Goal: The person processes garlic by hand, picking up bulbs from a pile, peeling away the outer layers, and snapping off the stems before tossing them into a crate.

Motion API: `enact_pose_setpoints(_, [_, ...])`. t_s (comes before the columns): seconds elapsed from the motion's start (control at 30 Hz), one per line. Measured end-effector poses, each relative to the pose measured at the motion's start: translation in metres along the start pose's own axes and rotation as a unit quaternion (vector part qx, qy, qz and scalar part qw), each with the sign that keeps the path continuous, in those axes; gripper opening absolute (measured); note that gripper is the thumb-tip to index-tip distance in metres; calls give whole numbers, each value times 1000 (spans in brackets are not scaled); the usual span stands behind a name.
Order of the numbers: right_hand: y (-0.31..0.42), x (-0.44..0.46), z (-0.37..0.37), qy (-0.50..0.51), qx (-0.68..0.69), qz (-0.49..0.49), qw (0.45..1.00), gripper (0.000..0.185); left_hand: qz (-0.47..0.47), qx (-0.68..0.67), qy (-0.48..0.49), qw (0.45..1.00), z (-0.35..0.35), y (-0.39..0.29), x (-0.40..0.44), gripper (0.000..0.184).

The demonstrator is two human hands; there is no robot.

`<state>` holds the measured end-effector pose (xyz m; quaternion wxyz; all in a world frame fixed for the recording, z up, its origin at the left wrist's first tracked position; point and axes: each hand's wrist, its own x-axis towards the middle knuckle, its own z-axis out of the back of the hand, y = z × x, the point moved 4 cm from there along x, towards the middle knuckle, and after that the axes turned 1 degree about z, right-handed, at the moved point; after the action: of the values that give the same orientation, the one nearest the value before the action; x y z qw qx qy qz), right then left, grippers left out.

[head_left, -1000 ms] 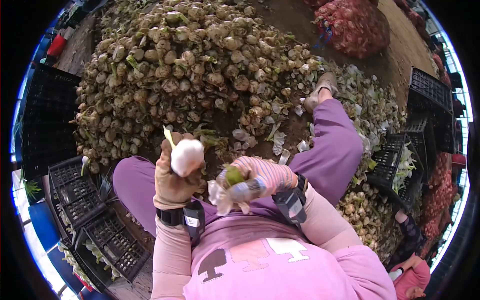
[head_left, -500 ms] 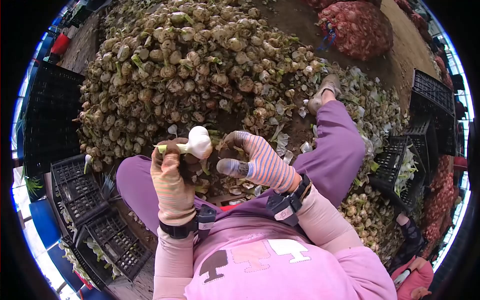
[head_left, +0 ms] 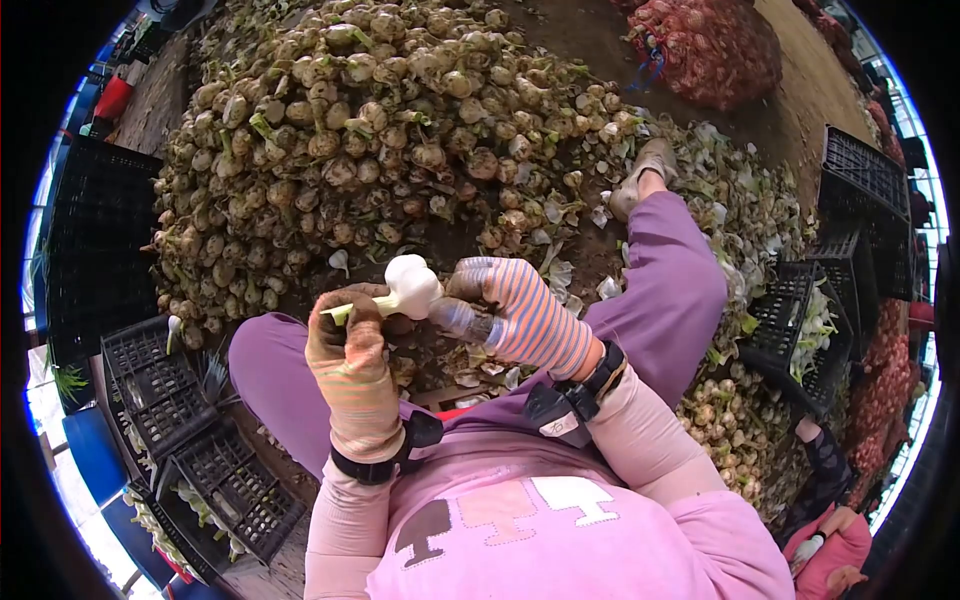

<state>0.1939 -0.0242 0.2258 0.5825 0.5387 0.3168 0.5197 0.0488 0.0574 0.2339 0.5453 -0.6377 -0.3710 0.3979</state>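
Note:
A white, peeled-looking garlic bulb with a pale green stem is held up over the lap. My left hand, in a striped, soil-stained glove, is closed around the stem, thumb and fingers pinching it. On the bulb's right side, my right hand, also in a striped glove with dark fingertips, has its thumb and fingers closed against the root end. The exact grip of these right fingertips is partly hidden. Beyond both hands rises a large heap of unpeeled, soil-covered garlic bulbs.
Black plastic crates holding white garlic stand at the left, and another crate at the right. Loose skins litter the ground by my foot. A red net sack lies at the back. Another person's arm shows at lower right.
My right hand has come in from slightly apart to the bulb's root end, its fingers closing. The bulb, in my left hand, has shifted slightly right and tilted.

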Motion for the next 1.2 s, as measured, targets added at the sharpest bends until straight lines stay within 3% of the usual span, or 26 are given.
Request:
enact_pose_setpoints(0.07, [0,-2,-1,10,66,-46,997,29,57,-99,19,993,3,10,1,24])
enact_pose_setpoints(0.1, [-1,-3,-3,20,130,-92,987,29,56,-99,20,993,3,11,1,24])
enact_pose_setpoints(0.23, [-5,-3,-6,1,175,-130,976,25,12,-56,7,998,3,9,0,24])
enact_pose_setpoints(0.3, [-8,-1,-4,11,148,-113,982,24,10,-47,15,999,3,9,0,24])
enact_pose_setpoints(0.4, [-7,-2,-2,10,154,-106,982,22,93,-145,17,985,3,17,2,10])
enact_pose_setpoints(0.47, [-10,-2,-2,2,189,-115,975,21,156,-272,22,949,2,24,2,10])
enact_pose_setpoints(0.53, [-14,-3,4,-37,190,-104,976,22,160,-270,35,949,10,32,8,11])
enact_pose_setpoints(0.6, [-17,-5,3,-43,238,-154,958,20,251,-387,100,881,12,44,14,18])
enact_pose_setpoints(0.67, [-18,-4,4,-111,330,-115,930,22,262,-394,81,877,14,44,14,19])
enact_pose_setpoints(0.73, [-23,-5,2,-113,352,-115,922,26,248,-430,190,847,12,44,14,26])
enact_pose_setpoints(0.8, [-29,-7,3,-166,433,-83,882,32,240,-415,160,863,16,46,16,30])
enact_pose_setpoints(0.83, [-39,-9,5,-197,476,-122,849,38,232,-399,131,878,20,47,17,34])
enact_pose_setpoints(0.87, [-43,-10,7,-196,476,-121,849,38,273,-378,52,883,25,46,19,39])
enact_pose_setpoints(0.93, [-46,-9,13,-263,604,-120,743,33,197,-430,117,874,35,41,26,39])
enact_pose_setpoints(0.97, [-39,-9,15,-270,522,-176,790,37,232,-451,145,850,37,40,27,38])
enact_pose_setpoints(1.0, [-36,-10,11,-271,522,-175,790,37,231,-450,146,850,38,40,26,38])
enact_pose_setpoints(1.07, [-22,-6,-15,-113,509,-155,839,41,220,-422,106,873,32,36,23,34])
enact_pose_setpoints(1.1, [-21,-5,-24,-58,456,-63,886,40,158,-383,142,899,24,31,21,29])
enact_pose_setpoints(1.13, [0,-7,-28,-45,426,-151,891,34,164,-396,120,896,25,41,19,25])
enact_pose_setpoints(1.2, [-11,-7,-30,-59,278,-54,957,26,188,-406,122,886,26,54,17,25])
